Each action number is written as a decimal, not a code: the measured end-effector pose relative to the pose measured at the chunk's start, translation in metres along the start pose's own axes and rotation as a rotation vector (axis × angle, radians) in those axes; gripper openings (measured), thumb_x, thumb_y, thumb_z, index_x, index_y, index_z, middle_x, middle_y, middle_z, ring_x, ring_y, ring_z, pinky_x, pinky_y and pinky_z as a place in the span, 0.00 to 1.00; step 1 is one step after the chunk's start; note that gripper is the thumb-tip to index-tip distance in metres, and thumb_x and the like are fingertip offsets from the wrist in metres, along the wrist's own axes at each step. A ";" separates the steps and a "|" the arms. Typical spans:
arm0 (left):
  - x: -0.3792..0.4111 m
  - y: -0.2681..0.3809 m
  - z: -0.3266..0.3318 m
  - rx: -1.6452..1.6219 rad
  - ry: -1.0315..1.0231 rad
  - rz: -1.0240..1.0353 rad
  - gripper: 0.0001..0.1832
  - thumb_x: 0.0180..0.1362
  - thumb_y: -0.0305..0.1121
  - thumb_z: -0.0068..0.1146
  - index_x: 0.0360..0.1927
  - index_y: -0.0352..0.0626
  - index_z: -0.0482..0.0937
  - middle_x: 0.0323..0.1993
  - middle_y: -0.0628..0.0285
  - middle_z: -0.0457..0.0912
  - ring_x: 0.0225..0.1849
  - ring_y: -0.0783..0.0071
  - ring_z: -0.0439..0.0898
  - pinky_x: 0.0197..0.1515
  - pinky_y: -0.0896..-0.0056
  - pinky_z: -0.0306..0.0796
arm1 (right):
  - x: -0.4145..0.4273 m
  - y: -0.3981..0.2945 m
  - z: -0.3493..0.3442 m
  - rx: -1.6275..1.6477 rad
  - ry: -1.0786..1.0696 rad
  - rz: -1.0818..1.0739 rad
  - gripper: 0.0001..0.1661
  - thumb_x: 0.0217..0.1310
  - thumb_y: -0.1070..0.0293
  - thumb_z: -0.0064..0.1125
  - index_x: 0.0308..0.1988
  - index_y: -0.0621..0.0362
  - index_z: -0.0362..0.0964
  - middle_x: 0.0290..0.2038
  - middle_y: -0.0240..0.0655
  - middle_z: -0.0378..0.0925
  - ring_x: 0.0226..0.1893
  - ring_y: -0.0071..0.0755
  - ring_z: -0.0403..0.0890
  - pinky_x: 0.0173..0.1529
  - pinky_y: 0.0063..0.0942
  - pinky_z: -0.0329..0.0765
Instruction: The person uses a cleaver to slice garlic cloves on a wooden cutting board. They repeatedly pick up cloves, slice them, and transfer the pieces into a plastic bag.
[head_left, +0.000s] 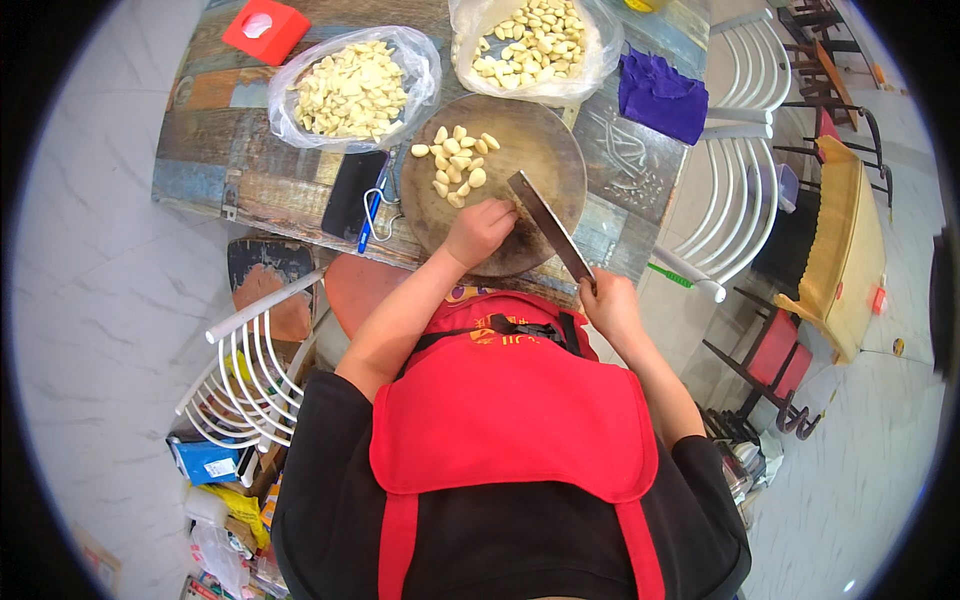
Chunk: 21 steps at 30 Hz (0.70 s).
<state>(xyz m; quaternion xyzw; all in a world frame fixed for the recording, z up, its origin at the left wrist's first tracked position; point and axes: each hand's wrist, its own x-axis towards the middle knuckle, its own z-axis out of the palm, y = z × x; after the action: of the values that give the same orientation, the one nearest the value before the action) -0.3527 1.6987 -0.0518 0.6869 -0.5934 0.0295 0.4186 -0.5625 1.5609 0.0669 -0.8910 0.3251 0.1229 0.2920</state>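
Observation:
In my right hand (611, 300) is the handle of a cleaver (553, 225), its blade slanting up and left over a round wooden chopping board (551, 142). My left hand (482, 231) rests on the board just left of the blade, fingers bent and close together; whether a clove is under the fingertips is hidden. A loose heap of peeled garlic cloves (454, 161) lies on the board's upper left. Beyond it, a clear plastic bag (427, 71) holds sliced garlic (349, 94). Another plastic bag (611, 37) holds whole peeled cloves (532, 49).
Left of the board lie a smartphone (349, 199), a blue pen (367, 225) and a bent metal hook (391, 217). A red tissue box (266, 31) stands at the far left, a purple cloth (664, 97) at the right. White-railed chairs (739, 202) flank the wooden table (199, 139).

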 end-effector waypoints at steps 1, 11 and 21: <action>0.000 0.001 0.001 -0.010 0.031 -0.008 0.06 0.49 0.24 0.60 0.32 0.38 0.80 0.37 0.58 0.82 0.36 0.62 0.81 0.34 0.66 0.76 | -0.003 -0.003 -0.005 0.020 0.002 0.017 0.10 0.60 0.64 0.54 0.33 0.58 0.77 0.26 0.51 0.79 0.30 0.61 0.80 0.35 0.53 0.76; 0.018 0.003 -0.047 0.266 0.084 -0.184 0.13 0.46 0.22 0.60 0.39 0.39 0.83 0.40 0.62 0.84 0.38 0.63 0.79 0.39 0.61 0.71 | -0.016 -0.003 0.005 0.023 -0.068 0.068 0.11 0.60 0.63 0.55 0.32 0.59 0.76 0.24 0.52 0.78 0.28 0.60 0.80 0.35 0.52 0.76; 0.024 -0.005 -0.031 0.254 -0.189 -0.143 0.04 0.49 0.25 0.57 0.30 0.41 0.78 0.33 0.63 0.79 0.38 0.62 0.78 0.37 0.62 0.72 | -0.010 0.013 0.006 0.042 0.016 0.042 0.11 0.60 0.65 0.58 0.32 0.62 0.76 0.23 0.53 0.77 0.26 0.61 0.79 0.32 0.50 0.73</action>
<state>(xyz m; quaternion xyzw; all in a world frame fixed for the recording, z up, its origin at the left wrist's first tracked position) -0.3274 1.6982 -0.0213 0.7746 -0.5710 0.0098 0.2718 -0.5788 1.5614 0.0608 -0.8786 0.3487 0.1148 0.3054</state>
